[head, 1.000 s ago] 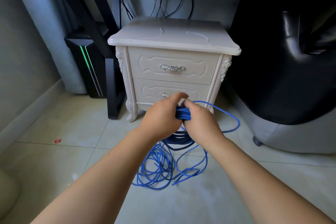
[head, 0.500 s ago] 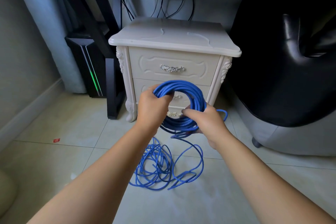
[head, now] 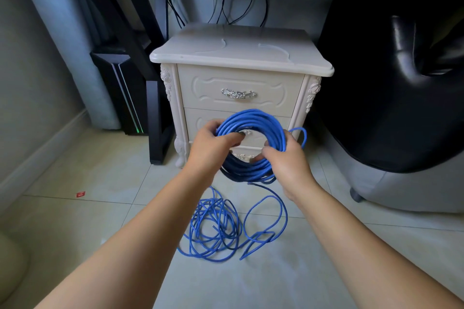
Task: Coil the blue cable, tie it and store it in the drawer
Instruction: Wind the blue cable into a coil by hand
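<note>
Blue plastic-jacketed network cable (head: pixel 251 118), one length, part coiled. Its ring stood upright in front of the cream carved nightstand (head: pixel 241 57), both drawers (head: pixel 273 94) shut. Our left hand (head: pixel 212 149) gripped the ring's left side, fingers curled through it; our right hand (head: pixel 288 162) clasped its lower right. The loose tangled remainder (head: pixel 216 231) lay on the pale tiled floor (head: pixel 100 208) below. We judged coiling roughly half done. Handling, in our judgement: hold the left grip fixed, lay each new turn to the same width with the right, shake tangles free ahead of the ring.
</note>
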`<state>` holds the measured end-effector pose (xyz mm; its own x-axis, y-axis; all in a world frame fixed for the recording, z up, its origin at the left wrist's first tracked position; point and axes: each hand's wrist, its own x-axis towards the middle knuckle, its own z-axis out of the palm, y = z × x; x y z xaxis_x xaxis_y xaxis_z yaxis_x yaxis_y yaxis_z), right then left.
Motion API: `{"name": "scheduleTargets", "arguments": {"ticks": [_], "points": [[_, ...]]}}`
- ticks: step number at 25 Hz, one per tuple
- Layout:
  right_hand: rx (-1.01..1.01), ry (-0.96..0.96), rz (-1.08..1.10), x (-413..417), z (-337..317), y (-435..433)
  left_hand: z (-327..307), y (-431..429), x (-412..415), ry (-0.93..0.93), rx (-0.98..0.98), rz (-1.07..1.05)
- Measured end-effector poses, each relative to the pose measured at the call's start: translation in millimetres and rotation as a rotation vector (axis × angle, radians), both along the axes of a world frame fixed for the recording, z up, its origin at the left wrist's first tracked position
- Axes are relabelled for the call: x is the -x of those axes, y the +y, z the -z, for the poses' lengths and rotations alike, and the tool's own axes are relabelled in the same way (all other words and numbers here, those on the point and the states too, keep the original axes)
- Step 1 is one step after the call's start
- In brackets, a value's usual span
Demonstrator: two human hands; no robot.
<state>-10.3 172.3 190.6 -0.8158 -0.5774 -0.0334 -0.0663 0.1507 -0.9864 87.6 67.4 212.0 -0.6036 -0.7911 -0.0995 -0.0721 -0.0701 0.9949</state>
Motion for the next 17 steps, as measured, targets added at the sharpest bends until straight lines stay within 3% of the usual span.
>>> {"name": "scheduleTargets", "arguments": {"ticks": [3,6,10,17], "points": [[-0.206,0.369,-0.137,-2.2,-1.1,2.1,-0.9,-1.4,-4.9,-0.209,0.564,0.105],[-0.378,0.541,-0.226,-5.3,0.8,2.1,5.6,3.7,-4.2,-0.326,0.807,0.215],[-0.230,0.396,-0.129,-2.2,-4.8,0.8,6.5,0.8,-0.5,-0.228,0.642,0.161],[0.044,-0.161,-0.165,0.4,-6.7,6.5,2.2,-1.8,1.7,0.006,0.125,0.034]]}}
